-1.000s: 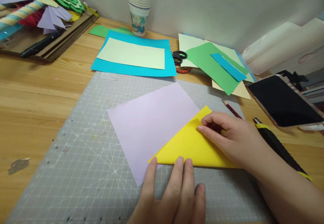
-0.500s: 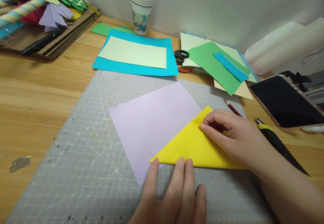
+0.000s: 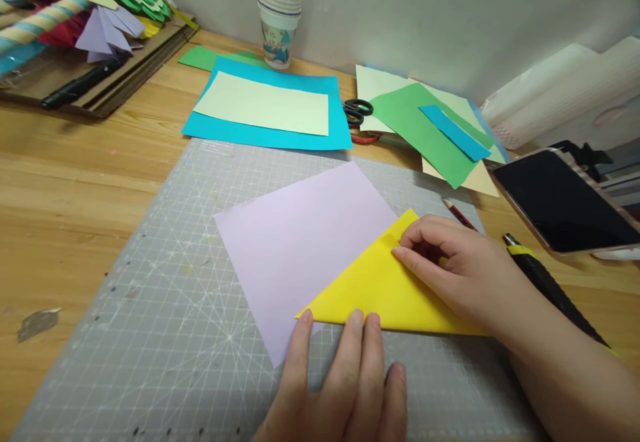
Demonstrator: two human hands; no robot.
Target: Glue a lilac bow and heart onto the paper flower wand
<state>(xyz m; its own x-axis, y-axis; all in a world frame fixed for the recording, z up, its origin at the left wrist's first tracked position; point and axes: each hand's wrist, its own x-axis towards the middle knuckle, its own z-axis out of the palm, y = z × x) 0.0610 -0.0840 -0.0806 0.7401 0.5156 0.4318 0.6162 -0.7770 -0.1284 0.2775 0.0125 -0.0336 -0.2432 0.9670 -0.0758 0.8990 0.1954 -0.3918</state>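
Yellow paper, folded, on cutting mat toward its right edge, overlapping lilac sheet. Left hand fingers spread, tips on fold; right hand pinching flap corner. Should be light, bendy, easily creased: hold at fold and corner

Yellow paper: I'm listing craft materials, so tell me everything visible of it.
The yellow paper looks smooth and thin. It is folded, with a straight near edge, a pointed left tip and layers showing at the top. It lies across the lilac sheet and the gray gridded mat. The left hand touches its near edge; the right hand touches its upper part and hides its right end.
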